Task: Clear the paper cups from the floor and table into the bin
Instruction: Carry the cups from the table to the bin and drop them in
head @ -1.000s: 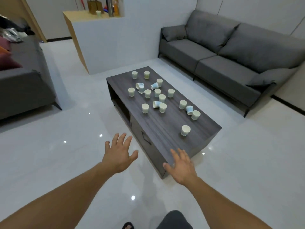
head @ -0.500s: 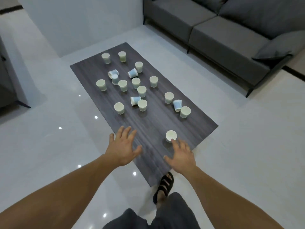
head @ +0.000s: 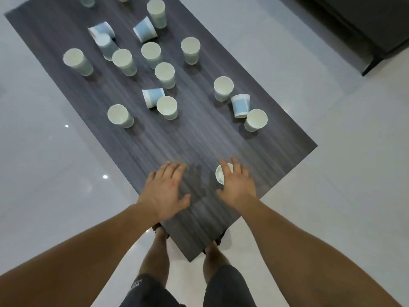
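So the paper cups are scattered all over the dark table. Most are standing and a few are tipped on their sides, and the nearest cup sits upright close to the front corner. The right hand hovers right over it with the fingers spread and straight, not wrapped around anything yet. I can't tell if the fingertips actually touch the rim. The left hand is flat and loose over bare wood just beside it, holding nothing. My guess is these weigh next to nothing and crush easily, so I'd pinch lightly around the side wall just under the rim, which looks like the stiffest part. They'd probably nest too, which saves trips. There's no bin in view, and no cups on the floor that I can see.
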Motion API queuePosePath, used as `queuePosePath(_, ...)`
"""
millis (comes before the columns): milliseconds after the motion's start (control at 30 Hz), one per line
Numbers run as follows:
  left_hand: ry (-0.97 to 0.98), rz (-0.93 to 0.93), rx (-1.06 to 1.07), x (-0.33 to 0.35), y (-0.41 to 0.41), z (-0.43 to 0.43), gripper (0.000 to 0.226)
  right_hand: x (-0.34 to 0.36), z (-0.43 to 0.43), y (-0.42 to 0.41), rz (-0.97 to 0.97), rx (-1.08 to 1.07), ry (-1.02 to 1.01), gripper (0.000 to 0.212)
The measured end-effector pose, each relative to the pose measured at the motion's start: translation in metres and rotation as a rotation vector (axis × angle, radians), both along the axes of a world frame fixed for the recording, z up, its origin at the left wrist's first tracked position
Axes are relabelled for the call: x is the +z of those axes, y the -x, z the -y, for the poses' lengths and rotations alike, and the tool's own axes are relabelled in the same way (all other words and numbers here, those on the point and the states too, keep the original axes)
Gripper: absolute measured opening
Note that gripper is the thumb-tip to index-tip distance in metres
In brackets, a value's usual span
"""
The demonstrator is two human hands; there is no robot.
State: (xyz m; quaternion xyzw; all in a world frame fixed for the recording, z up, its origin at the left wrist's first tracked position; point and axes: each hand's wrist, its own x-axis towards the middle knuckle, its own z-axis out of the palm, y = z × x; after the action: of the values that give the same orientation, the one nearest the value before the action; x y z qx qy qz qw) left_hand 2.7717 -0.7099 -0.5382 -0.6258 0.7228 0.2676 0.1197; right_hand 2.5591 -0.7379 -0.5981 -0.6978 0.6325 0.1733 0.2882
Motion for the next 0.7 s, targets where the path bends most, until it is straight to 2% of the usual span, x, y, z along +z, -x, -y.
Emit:
queuePosePath(133,-0.048,-0.074,-0.03,-0.032,-0.005,0.008,0.086,-0.027,0.006,-0.009,-0.026,-0.03,-0.03,0.087)
queuePosePath(233,-0.077,-0.138,-0.037,-0.039,-0.014,0.019,0.091,-0.025,0.01,-0.017,0.018,-0.166,-0.035,0.078)
queuePosePath(333,-0.12,-0.223,-0.031,-0.035,-0.028,0.037,0.096,-0.004,0.02,-0.039,0.227,-0.421,-0.047,0.081)
queuePosePath(400,-0.158,-0.285,-0.02,-0.025,-0.035,0.052,0.099,0.018,0.027,-0.056,0.408,-0.516,-0.048,0.085)
queuePosePath(500,-0.182,-0.362,-0.018,-0.005,-0.042,0.078,0.096,0.053,0.039,-0.078,0.563,-0.495,-0.083,0.087)
queuePosePath(700,-0.136,-0.414,0.007,0.025,-0.045,0.111,0.086,0.09,0.066,-0.075,0.704,-0.489,-0.145,0.087)
